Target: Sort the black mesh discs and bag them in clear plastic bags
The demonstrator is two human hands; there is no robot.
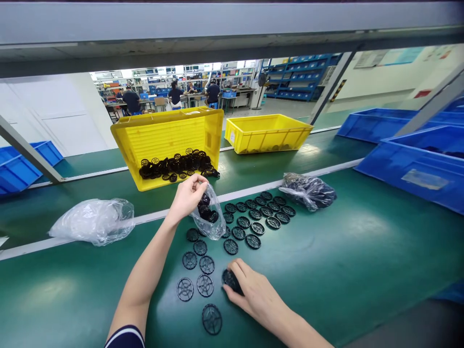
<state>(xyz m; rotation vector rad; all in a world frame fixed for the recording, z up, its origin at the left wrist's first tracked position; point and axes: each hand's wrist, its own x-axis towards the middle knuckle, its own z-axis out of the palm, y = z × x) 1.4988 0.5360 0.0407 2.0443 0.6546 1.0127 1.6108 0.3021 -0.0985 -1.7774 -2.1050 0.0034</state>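
Observation:
My left hand pinches the top of a clear plastic bag holding a few black parts. My right hand is closed over a small stack of black round parts on the green mat. Several black spoked plastic discs lie flat in loose rows between and beyond my hands. A tied clear bag of black parts lies beyond them. A nearly flat clear bag lies to the left.
A tilted yellow crate holds a pile of black discs, and a second yellow crate stands to its right. Blue bins sit at the right, with another at the left. A grey overhead beam crosses above; workers sit far beyond.

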